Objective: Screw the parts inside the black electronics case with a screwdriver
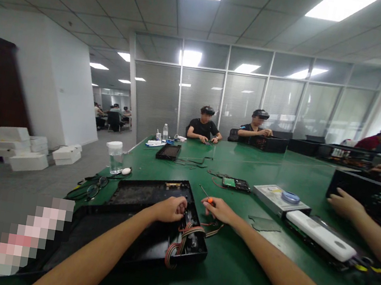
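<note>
A black open computer case [144, 202] lies on the green table [236, 265] in front of me. My left hand [171, 208] is closed over a part at the case's right side, just above a bundle of striped ribbon cables [182, 242]; what the fingers pinch is hidden. My right hand [219, 209] is closed around a screwdriver [205, 194] with an orange handle, its thin shaft pointing up and left, just right of the case.
Another person's hand [345, 204] rests by a black case [372, 200] at the right. A silver drive [279, 199], a white bar-shaped device [320, 235], a circuit board [236, 184], a plastic cup [115, 155] and glasses [94, 189] lie around. Several people sit at the far end.
</note>
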Action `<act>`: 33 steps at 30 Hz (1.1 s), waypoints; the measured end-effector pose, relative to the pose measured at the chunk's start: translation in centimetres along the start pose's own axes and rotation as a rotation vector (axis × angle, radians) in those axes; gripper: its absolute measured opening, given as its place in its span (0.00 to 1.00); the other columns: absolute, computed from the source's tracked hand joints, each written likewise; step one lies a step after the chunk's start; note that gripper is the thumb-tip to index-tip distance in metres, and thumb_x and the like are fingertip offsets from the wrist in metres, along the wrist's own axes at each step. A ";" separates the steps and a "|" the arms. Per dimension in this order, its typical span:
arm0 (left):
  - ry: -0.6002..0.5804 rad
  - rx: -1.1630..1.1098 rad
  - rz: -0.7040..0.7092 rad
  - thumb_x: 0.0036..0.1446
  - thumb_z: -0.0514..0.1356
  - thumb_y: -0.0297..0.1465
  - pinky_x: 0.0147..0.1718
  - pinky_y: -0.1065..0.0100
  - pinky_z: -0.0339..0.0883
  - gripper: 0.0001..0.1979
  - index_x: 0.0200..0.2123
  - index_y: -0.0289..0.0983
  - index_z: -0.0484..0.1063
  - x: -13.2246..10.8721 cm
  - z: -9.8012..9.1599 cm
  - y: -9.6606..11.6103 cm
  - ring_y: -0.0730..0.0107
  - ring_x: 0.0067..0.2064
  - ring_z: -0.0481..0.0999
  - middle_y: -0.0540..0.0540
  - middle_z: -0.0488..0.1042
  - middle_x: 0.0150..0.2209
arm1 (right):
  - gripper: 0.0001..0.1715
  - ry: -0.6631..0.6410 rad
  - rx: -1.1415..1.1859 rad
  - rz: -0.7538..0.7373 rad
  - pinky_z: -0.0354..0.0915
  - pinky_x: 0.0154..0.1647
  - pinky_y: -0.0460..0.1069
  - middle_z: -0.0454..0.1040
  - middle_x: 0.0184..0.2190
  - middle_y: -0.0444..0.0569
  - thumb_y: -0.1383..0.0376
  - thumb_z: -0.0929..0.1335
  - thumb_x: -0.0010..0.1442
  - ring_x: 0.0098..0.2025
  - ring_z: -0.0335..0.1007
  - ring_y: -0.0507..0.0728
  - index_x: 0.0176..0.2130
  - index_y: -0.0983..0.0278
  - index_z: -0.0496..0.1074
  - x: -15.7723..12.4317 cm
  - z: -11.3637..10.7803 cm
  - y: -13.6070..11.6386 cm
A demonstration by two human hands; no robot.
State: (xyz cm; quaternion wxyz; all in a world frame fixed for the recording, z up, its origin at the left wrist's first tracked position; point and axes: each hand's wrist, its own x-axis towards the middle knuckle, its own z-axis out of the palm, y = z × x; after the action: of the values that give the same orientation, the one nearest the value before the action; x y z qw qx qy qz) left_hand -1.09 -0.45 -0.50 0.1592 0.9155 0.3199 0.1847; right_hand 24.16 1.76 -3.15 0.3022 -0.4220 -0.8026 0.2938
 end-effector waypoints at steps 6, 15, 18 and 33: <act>-0.008 0.036 -0.123 0.45 0.55 0.24 0.28 0.77 0.62 0.08 0.32 0.33 0.69 0.5 0.2 0.4 0.75 0.28 0.70 0.50 0.71 0.26 | 0.21 0.018 -0.028 -0.018 0.58 0.20 0.44 0.72 0.23 0.45 0.55 0.59 0.57 0.17 0.59 0.49 0.42 0.66 0.68 0.0 -0.1 -0.1; -0.010 0.036 -0.184 0.44 0.55 0.24 0.30 0.77 0.62 0.10 0.33 0.33 0.71 0.6 -0.3 1.1 0.74 0.29 0.71 0.50 0.74 0.27 | 0.18 0.359 -0.059 -0.085 0.60 0.36 0.49 0.68 0.33 0.46 0.62 0.65 0.49 0.32 0.63 0.54 0.42 0.65 0.63 0.8 -1.7 0.6; 0.018 0.059 -0.147 0.43 0.55 0.22 0.29 0.77 0.61 0.13 0.35 0.33 0.69 0.5 -0.2 1.3 0.76 0.27 0.70 0.51 0.73 0.26 | 0.16 0.382 -0.031 -0.091 0.59 0.37 0.49 0.67 0.34 0.46 0.64 0.63 0.50 0.34 0.63 0.54 0.41 0.65 0.62 0.9 -1.9 1.0; -0.041 0.293 -0.090 0.46 0.55 0.25 0.37 0.75 0.61 0.12 0.33 0.35 0.76 0.2 -0.5 0.2 0.70 0.35 0.71 0.46 0.75 0.33 | 0.19 0.054 0.536 -0.004 0.57 0.24 0.43 0.64 0.22 0.37 0.69 0.65 0.45 0.21 0.59 0.47 0.39 0.62 0.57 0.1 -2.3 -1.4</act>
State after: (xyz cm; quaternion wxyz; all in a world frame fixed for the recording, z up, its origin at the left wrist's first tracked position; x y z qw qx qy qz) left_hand -1.08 -0.35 0.11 0.0387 0.9173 0.3807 0.1100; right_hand 25.13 1.70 -0.66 0.4250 -0.3330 -0.6889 0.4836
